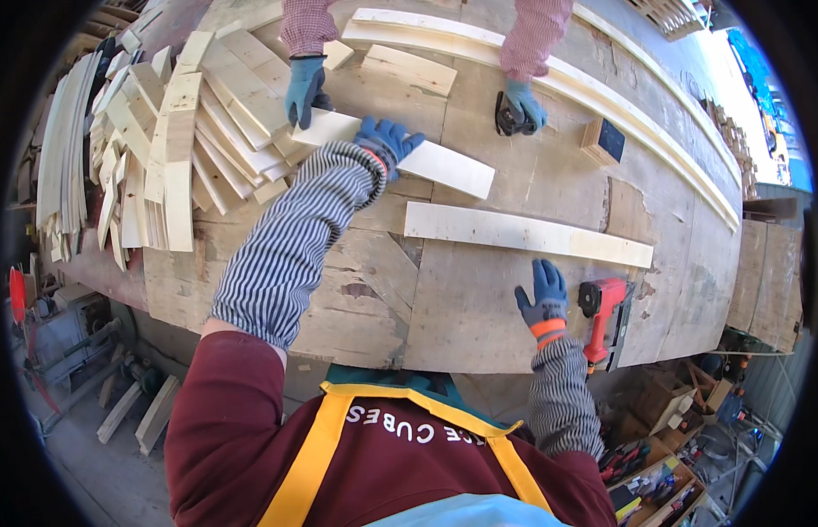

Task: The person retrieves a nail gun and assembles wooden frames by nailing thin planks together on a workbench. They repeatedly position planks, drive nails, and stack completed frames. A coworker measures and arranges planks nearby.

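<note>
My left hand (390,144), in a blue work glove, lies across a short pale wooden board (448,169), fingers curled over its far edge. The board's left end rests by the stacked planks. Lower right, my gloved right hand (542,295) has its fingers apart and holds nothing. Beside it lies a red nail gun (604,318) with a black magazine. A longer narrow board (528,235) lies just beyond that hand. Across the table, a co-worker's gloved hand (305,91) is near the short board's left end; the co-worker's other hand (525,105) is at a black tape measure (507,119).
Many loose planks (182,132) are heaped at the left of the worn plywood table (479,307). Long strips (637,123) run along its far right side, near a small wood block (602,142) with a dark face. Tool boxes (659,492) stand below at right.
</note>
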`<state>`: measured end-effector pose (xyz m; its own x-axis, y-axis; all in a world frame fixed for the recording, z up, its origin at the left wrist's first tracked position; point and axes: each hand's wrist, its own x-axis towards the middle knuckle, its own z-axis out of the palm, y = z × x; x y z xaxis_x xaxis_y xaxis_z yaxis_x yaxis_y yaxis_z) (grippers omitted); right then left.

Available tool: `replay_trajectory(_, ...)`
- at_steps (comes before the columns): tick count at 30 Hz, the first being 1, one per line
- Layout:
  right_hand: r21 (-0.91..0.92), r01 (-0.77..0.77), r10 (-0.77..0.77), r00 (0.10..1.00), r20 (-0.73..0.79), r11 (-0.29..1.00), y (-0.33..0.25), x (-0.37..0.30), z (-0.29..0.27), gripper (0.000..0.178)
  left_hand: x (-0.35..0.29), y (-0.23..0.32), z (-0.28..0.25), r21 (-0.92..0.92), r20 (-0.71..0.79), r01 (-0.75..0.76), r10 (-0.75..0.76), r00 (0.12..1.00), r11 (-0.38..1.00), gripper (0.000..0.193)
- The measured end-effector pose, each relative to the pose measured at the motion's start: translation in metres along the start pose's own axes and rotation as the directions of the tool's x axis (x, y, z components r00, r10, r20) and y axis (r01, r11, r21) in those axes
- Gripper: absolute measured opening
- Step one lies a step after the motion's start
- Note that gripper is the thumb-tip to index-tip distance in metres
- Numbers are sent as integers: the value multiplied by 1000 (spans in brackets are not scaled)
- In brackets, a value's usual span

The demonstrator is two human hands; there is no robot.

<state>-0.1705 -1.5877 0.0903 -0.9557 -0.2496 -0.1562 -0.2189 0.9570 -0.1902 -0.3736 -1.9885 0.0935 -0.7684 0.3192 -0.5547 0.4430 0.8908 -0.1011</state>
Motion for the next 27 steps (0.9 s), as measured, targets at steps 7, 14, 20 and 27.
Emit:
replay_trajectory(7,-196,-3,34,988,152,981,53,87,-2,89,-47,20,-35,8,-213,38,-36,976,999,81)
replay_trajectory(14,-308,1,102,942,320,951,129,99,-32,100,-178,35,33,-87,-429,120,-146,891,989,83)
replay_trajectory(20,-177,149,-70,917,392,973,161,130,-8,97,-219,34,119,-197,-489,153,-233,841,968,84)
replay_trajectory(27,-172,170,-79,894,441,970,155,129,-6,102,-217,30,158,-308,-421,190,-313,851,932,79)
